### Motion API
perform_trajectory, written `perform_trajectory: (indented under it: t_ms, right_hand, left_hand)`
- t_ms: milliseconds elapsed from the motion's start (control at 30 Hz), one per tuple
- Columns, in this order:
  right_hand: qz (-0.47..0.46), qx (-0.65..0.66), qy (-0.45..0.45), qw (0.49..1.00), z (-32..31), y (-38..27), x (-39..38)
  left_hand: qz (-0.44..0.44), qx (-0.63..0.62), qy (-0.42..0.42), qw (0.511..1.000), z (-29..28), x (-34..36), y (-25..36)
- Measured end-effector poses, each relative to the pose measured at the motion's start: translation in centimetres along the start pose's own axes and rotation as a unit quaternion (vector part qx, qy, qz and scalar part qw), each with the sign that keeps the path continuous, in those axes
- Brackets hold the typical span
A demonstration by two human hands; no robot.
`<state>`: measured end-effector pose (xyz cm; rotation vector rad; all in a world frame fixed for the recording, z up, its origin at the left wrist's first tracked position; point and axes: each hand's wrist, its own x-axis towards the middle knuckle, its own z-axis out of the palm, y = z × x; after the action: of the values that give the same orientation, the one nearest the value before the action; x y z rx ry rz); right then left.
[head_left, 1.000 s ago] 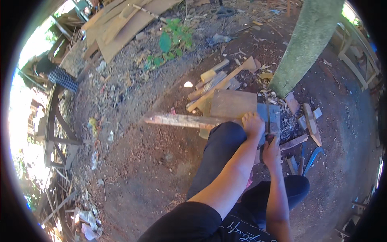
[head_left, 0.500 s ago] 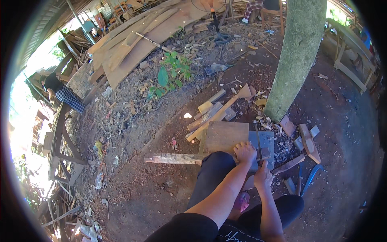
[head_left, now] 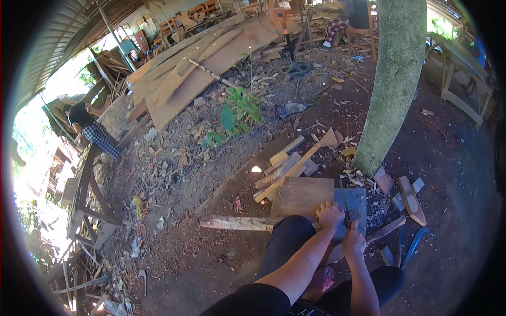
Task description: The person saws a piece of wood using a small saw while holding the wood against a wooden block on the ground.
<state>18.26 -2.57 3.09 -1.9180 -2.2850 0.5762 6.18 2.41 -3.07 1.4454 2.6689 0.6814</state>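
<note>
My right hand [head_left: 354, 241] is closed around the lower end of a long, thin, dark-bladed tool [head_left: 345, 199]; its exact kind is hard to make out. The blade points away from me, along the right edge of a brown wooden board [head_left: 307, 194]. On that board's near right corner, my left hand [head_left: 331, 216] presses down with bent fingers, close to the blade. A grey-blue flat panel [head_left: 358, 198] lies under the blade on the right. My knee covers part of the board's near side.
A rough timber [head_left: 237, 224] sticks out leftward. Wood offcuts [head_left: 284, 171] lie beyond the board. A tree trunk [head_left: 389, 89] rises ahead, with wooden blocks [head_left: 411, 200] and a blue curved strip [head_left: 415, 245] to the right. Another person [head_left: 92, 129] stands far left by a bench.
The whole view has shifted, so the scene sits lower and slightly right. Both hands keep their places at the board and the tool.
</note>
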Motion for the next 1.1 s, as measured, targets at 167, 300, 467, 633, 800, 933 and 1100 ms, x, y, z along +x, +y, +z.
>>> perform_trajectory:
  t_ms: [167,300,467,633,800,933,1100]
  right_hand:
    - [-0.014,-0.037,-0.036,0.999,-1.1,-0.5,-2.0]
    - [0.009,-0.04,-0.04,0.998,-0.9,0.4,-2.8]
    - [0.024,0.018,-0.03,0.999,0.8,-0.3,1.8]
    - [0.021,-0.024,-0.07,0.997,-1.4,-0.5,-2.1]
    - [0.044,-0.003,-0.059,0.997,-0.4,-0.5,0.5]
    - [0.016,-0.007,-0.033,0.999,0.4,-0.2,1.3]
    - [0.044,-0.059,-0.095,0.993,-1.4,0.2,-2.9]
  left_hand:
    - [0.014,0.006,0.077,0.997,0.4,0.2,-1.0]
    - [0.027,0.007,0.06,0.998,0.0,-0.1,-0.3]
    - [0.033,-0.004,0.081,0.996,0.5,0.0,-0.2]
    - [-0.006,0.017,-0.03,0.999,-0.6,0.1,-0.3]
    - [0.005,0.015,-0.023,1.0,-0.3,0.1,-0.2]
    - [0.025,0.002,0.044,0.999,-0.1,0.1,-0.3]
    - [0.02,0.02,0.016,0.999,-0.3,0.2,-0.4]
